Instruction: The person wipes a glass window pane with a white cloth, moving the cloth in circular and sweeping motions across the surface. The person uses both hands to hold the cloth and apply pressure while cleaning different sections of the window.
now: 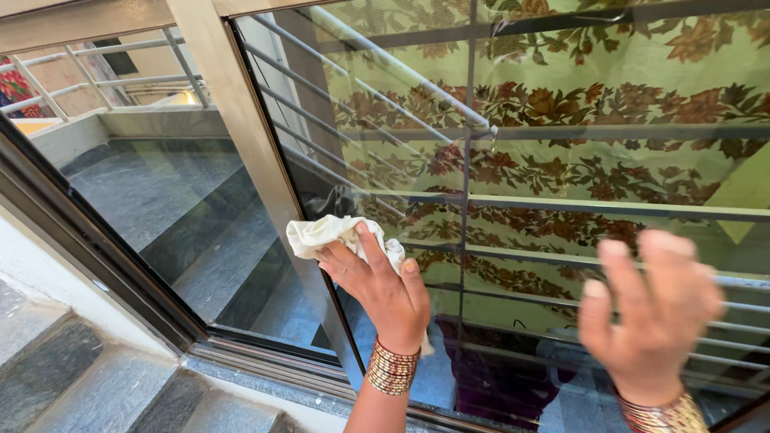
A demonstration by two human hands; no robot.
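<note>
Wiping the window with a cloth.
From my feed, past the metal frame (241,152), my left hand (385,293) presses a crumpled white cloth (325,234) flat-fingered against the glass pane (561,160); my right hand (654,313), blurred, is spread open, holding nothing.

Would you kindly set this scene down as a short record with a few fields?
setting: sliding window pane in a metal frame, stone steps outside
left hand: presses a pale cloth against the glass by the frame
right hand: open, blurred, holding nothing
wrists: beaded bangles
reflection: floral curtain, railing bars
</note>
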